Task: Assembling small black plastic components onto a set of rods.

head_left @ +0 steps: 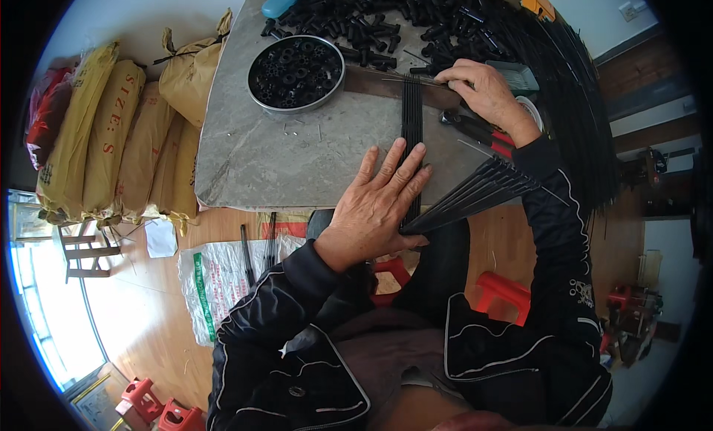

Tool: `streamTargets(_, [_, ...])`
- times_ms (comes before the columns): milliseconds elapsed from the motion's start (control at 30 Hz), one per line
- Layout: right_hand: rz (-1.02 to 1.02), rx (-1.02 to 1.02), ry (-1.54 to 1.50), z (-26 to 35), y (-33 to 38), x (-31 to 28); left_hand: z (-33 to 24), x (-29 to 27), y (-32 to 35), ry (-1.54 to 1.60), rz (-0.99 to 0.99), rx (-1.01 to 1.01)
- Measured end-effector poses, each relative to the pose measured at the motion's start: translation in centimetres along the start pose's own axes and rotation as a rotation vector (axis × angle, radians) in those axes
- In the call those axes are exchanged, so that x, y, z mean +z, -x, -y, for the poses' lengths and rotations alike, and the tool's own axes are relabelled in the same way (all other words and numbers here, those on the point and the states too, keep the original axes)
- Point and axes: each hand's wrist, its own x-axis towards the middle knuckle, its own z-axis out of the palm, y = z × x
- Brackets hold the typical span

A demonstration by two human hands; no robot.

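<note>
My left hand (pixel 382 197) lies with its fingers stretched over a row of thin black rods (pixel 411 119), laid side by side on the grey table (pixel 290 164). At the far end of the row, my right hand (pixel 486 93) is closed, thumb and fingertips pinching what looks like a thin wire (pixel 420 80) that runs across the rods. Beneath that end sits a brown bar (pixel 371 85). A fan of more black rods (pixel 475 193) spreads rightward from near my left thumb. Beside my right wrist lies a tool with red grips (pixel 475 130).
A round metal tin (pixel 295 73) holds small black ring-like parts. Black tubular pieces (pixel 356 30) pile up at the back. Long black rods (pixel 568 97) hang over the right edge. Tan sacks (pixel 126 134) stand at left. A red stool (pixel 503 297) is below the table.
</note>
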Motion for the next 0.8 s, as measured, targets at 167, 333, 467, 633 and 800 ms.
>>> streamTargets(167, [-0.012,0.033,-0.06,0.04,-0.3,0.41,0.05,-0.04,0.14,-0.004,-0.013,-0.001])
streamTargets(333, [-0.002,0.026,-0.015,0.32,-0.39,0.22,0.01,0.08,0.05,0.007,-0.021,0.001])
streamTargets(467, [-0.023,0.016,-0.004,0.45,-0.29,0.38,0.03,0.05,0.12,0.009,-0.017,-0.001])
streamTargets(633, [-0.053,0.026,-0.036,-0.05,0.01,0.42,0.07,0.01,0.08,0.018,-0.012,-0.001])
streamTargets(800, [-0.046,0.006,-0.013,0.12,-0.22,0.57,0.04,-0.05,0.08,0.016,-0.005,-0.003])
